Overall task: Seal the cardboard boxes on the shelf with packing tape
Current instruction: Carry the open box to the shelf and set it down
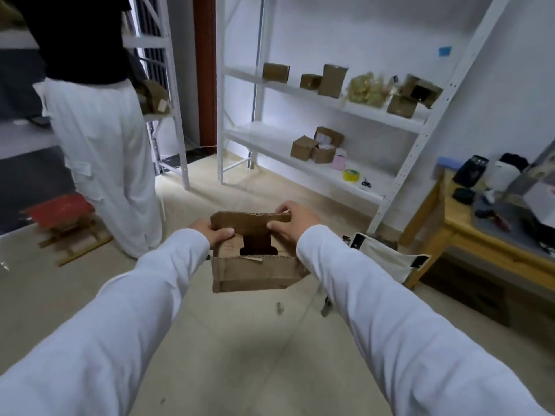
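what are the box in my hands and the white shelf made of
Box: brown corrugated cardboard, matte; the fluted edge shows along its open flaps. Shelf: looks like white painted metal, judging by the rows of holes in its uprights, though that is not certain.

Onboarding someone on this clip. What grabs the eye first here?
First, the open cardboard box held in mid-air at centre frame, with the left hand and right hand gripping its raised far flap. Next, the white shelf behind, with small boxes on two levels and a yellow tape roll beside scissors on the lower one. At left, another person in white trousers stands facing away.
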